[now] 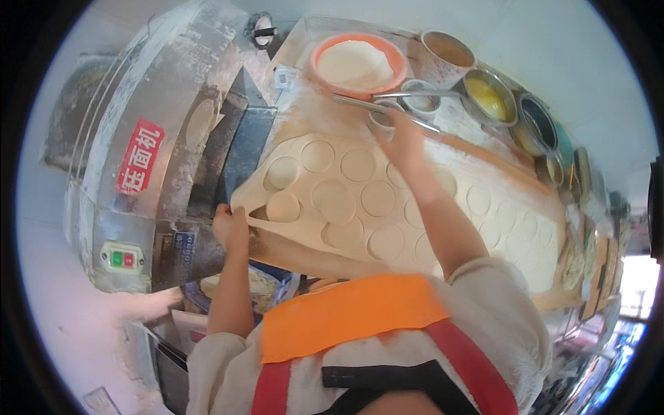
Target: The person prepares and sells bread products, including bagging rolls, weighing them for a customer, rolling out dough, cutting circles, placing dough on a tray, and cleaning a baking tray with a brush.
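Observation:
A large sheet of pale dough (315, 228) lies on the wooden worktop, cut into several round pieces. My left hand (232, 225) is closed on the sheet's left edge, where a strip of dough is drawn up beside a dark gap. One cut dough round (283, 207) lies next to that gap. Stretched over the sheet, my right hand (401, 142) reaches a small round cup-like thing (382, 117). Its thumb and fingers look apart at the near side of it. A long metal rod (346, 102) passes just beyond these fingers.
The dough-pressing machine (173, 138) stands at the left, with a green-and-red switch (123, 259). An orange basin (394, 62) of flour, a bowl of yellow liquid (487, 99) and other pots line the far edge. Below the worktop sits a blue bin (280, 273) with dough.

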`<state>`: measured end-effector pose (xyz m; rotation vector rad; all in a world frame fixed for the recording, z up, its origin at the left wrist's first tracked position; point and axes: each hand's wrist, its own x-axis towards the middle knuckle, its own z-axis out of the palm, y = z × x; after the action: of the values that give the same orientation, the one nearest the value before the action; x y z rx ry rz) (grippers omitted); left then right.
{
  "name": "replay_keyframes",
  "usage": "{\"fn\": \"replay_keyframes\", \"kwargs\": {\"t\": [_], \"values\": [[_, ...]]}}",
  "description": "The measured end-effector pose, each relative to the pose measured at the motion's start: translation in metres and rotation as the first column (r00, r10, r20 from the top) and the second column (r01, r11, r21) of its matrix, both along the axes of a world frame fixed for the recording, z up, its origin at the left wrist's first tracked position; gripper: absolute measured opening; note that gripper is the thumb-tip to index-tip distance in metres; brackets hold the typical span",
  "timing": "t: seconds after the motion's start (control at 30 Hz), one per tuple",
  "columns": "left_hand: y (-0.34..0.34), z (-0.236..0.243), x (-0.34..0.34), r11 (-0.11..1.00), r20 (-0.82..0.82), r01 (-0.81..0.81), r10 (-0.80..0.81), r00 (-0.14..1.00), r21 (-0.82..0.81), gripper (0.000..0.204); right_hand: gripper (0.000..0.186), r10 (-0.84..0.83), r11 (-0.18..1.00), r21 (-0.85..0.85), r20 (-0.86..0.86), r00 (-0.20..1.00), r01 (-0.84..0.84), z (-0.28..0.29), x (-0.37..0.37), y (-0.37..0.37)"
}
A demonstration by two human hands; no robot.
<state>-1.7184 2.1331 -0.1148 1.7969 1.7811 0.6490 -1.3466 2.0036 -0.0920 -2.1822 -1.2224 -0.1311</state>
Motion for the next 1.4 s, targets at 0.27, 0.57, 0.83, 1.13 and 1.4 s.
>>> {"fn": "replay_keyframes", "kwargs": {"t": [0.27,0.57,0.83,1.13,1.4], "values": [[-0.156,0.033,0.093,0.149,0.102,0.944,-0.987,0.124,0.294,0.034,0.037,0.119,0.957,0.069,-0.979,-0.163,0.281,-0.020,-0.115,-0.185],[-0.156,-0.061,0.092,0.153,-0.345,0.978,-0.919,0.193,0.139,0.066,0.010,0.010,0.367,0.576,-0.787,0.616,0.730,0.156,0.087,-0.512],[-0.241,-0.053,0.132,0.251,-0.158,0.910,-0.936,0.315,0.329,0.067,0.055,-0.864,0.371,-0.551,0.090,0.495,0.748,0.029,0.207,-0.631],[-0.316,-0.034,0.303,0.695,0.021,0.719,-0.719,0.695,0.016,0.081,0.077,-0.022,0.983,-0.184,-0.057,0.998,0.011,-0.055,0.068,-0.404],[-0.288,-0.001,0.296,0.671,0.312,0.567,-0.474,0.824,-0.477,0.045,0.034,0.064,0.861,-0.490,-0.169,0.984,-0.140,-0.036,0.074,-0.381]]}}
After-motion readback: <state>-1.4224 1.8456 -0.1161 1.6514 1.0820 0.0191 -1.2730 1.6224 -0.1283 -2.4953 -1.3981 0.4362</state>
